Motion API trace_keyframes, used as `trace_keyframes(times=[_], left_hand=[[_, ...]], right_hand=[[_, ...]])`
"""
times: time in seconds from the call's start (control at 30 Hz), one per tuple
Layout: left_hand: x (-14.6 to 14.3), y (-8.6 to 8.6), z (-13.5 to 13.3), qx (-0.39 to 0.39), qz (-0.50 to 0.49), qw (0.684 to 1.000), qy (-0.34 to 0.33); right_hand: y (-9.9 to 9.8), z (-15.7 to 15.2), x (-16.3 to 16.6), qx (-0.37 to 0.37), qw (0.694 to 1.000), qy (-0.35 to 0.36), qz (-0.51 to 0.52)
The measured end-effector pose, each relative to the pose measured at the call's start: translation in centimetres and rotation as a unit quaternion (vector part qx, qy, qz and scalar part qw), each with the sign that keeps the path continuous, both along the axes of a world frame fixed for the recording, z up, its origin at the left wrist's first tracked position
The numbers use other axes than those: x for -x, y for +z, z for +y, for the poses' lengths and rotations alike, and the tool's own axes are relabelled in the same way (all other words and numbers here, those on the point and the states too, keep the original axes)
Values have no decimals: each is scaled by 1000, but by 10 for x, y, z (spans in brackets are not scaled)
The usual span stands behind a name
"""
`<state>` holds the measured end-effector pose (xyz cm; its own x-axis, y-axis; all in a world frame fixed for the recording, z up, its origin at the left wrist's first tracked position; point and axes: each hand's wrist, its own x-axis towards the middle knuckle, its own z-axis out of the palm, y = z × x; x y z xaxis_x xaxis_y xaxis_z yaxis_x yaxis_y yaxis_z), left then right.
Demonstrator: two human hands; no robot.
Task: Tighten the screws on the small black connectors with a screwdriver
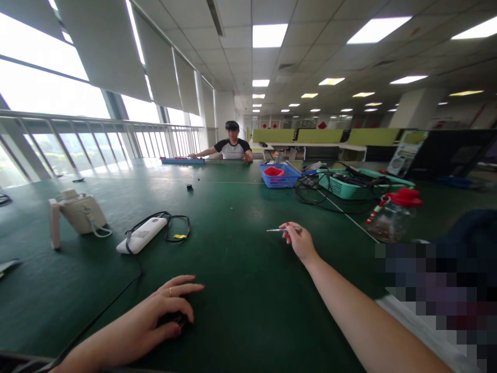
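Table (240,280): green top that runs the whole width and bears everything below.
Telephone (79,212): cream, at the far left, its handset standing on end just beside it.
Power strip (142,235): white, lying slantwise right of the telephone, with a black cable (176,228) looped at its far end.
Left hand (155,316): low in the view near the table's near edge, palm down, fingers loosely spread, lying over the small dark object (179,320); whether it clasps that object I cannot tell.
Small dark object: on the table under the left fingers, mostly hidden.
Co-worker (232,147): seated at the far end, arms on the table beside a long blue bar (182,160).
Thin tool (276,230): slim, metal-looking, pointing left, held just above the table's middle.
Right hand (298,242): stretched forward, thumb and fingertips pinching the thin tool at its right end.
Blue basket (281,178): beyond the right hand, something red inside.
Teal basket (357,189): right of the blue one, full of dark cables.
Jar (390,217): clear, red lid, near the right edge.
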<state>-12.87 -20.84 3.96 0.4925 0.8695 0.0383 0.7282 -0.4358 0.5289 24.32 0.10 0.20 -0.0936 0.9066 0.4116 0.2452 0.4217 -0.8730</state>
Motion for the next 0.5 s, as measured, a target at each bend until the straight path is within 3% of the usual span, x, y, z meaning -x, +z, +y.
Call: trace_keyframes(times=[0.13, 0.3, 0.37, 0.5], left_hand=[[-2, -3, -1, -91, -101, 984, 113], [-10, -17, 1, -114, -250, 915, 295], [-11, -25, 2, -95, -271, 900, 329], [-8, -36, 2, -63, -265, 899, 342]], right_hand=[[0, -1, 2, 1, 1000, 13, -7], [0, -2, 3, 4, 1000, 18, -23], [0, -2, 2, 2, 1000, 18, -26], [-2, 0, 1, -6, 1000, 16, -22]])
